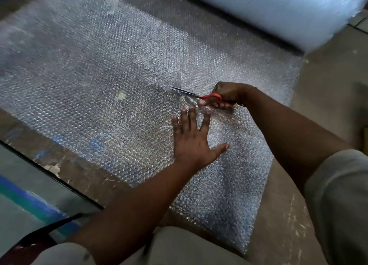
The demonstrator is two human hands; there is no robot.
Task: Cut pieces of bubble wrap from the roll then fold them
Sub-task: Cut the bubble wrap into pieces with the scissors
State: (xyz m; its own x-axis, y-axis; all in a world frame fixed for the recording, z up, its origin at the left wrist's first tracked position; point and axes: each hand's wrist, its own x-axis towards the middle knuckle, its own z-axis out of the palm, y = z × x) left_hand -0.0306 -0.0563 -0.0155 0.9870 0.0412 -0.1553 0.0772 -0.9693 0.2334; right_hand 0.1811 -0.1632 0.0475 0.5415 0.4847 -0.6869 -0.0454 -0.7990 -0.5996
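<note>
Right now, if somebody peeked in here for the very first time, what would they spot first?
Probably the red-handled metal scissors near the middle, gripped by the right hand, with the blades cutting into the big clear sheet of bubble wrap spread over the floor. Just below them, the left hand presses flat on the sheet with its fingers spread. At the top right lies the fat, pale blue roll of bubble wrap.
</note>
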